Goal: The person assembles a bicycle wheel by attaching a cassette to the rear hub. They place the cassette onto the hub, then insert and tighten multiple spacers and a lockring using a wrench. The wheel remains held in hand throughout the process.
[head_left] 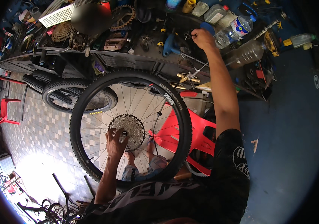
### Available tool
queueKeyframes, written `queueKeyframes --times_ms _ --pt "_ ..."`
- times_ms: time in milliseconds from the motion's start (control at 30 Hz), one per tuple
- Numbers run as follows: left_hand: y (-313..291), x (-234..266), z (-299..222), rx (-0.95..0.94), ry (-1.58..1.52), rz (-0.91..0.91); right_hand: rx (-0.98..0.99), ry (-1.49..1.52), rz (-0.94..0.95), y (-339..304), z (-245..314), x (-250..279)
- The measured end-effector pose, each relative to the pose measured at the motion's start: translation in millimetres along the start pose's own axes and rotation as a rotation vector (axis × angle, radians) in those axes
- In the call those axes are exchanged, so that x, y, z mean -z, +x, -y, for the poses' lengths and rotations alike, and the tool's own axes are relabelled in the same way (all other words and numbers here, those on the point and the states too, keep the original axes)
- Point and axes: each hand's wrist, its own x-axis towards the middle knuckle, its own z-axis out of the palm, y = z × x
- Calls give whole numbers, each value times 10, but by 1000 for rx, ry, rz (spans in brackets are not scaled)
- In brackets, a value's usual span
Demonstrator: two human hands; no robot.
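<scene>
A bicycle wheel with a black knobby tire (187, 127) stands in front of me, its spoked side facing up toward me. At its centre sits a large silver cassette (134, 130) with a dark hub end. My left hand (115, 145) rests on the cassette, its fingers apart and curved beside the hub end. My right arm stretches far forward over the workbench. Up there my right hand (204, 39) has its fingers closed near a blue round thing and small tools; what is in them, if anything, I cannot make out. A blue-handled tool (171, 45) lies to its left.
The cluttered workbench (103, 56) crosses the far side, holding a chainring (124, 17), pedals (115, 41), a white basket (57, 14) and plastic bottles (237, 30). A red plastic chair (167, 128) stands behind the wheel. More tires (79, 95) lie left on the tiled floor.
</scene>
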Motion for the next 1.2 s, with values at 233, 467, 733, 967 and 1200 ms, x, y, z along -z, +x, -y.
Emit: queueKeyframes --times_ms 233,467,733,967,1200 --pt "-40 13 0 5 -3 -25 6 -194 138 178 87 -123" --pt "-72 47 47 11 -71 12 -95 -57 -136 18 -41 1" --pt "-17 388 -8 56 -346 -101 81 1191 141 -1324 938 299" --pt "419 972 -645 179 -831 -21 41 1550 722 -2733 1913 -260" --pt "292 1013 -505 278 -1052 19 -38 1583 835 -3280 2316 -583"
